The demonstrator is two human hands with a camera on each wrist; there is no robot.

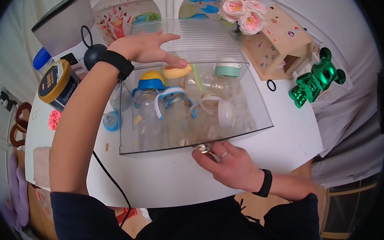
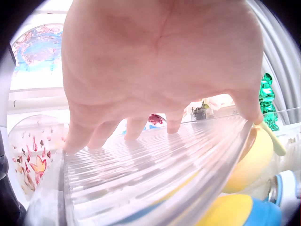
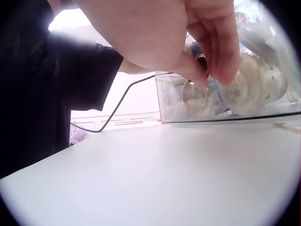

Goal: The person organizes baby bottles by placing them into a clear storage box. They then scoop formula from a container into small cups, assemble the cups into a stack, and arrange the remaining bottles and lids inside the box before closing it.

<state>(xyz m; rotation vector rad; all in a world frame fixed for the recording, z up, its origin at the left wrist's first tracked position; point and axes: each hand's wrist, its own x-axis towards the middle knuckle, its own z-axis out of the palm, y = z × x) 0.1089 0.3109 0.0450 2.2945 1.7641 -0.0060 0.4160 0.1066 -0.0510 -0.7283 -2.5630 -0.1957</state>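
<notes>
A clear plastic drawer case (image 1: pixel 260 123) stands on the white table, with a ribbed clear top (image 1: pixel 195 34) over its back part. Spread fingers of my left hand (image 1: pixel 146 48) rest on that top, the thumb at its front edge. My right hand (image 1: pixel 233 165) pinches a small shiny metal knob (image 1: pixel 204 149) on the front panel between thumb and fingers. Inside lie several baby bottles: one has a yellow and blue cap (image 1: pixel 151 80), another a pale yellow cap (image 1: pixel 176 71), another a mint green lid (image 1: pixel 227 69). A blue and white handle (image 1: pixel 172 91) curves over one bottle.
Left of the case stand a small blue-capped bottle (image 1: pixel 111 121), a dark tub with a yellow lid (image 1: pixel 58 84) and a black round object (image 1: pixel 95 54). To the right are a wooden house (image 1: pixel 275 44), a black ring (image 1: pixel 271 85) and a green bear figure (image 1: pixel 317 79). A black cable (image 1: pixel 112 182) crosses the table.
</notes>
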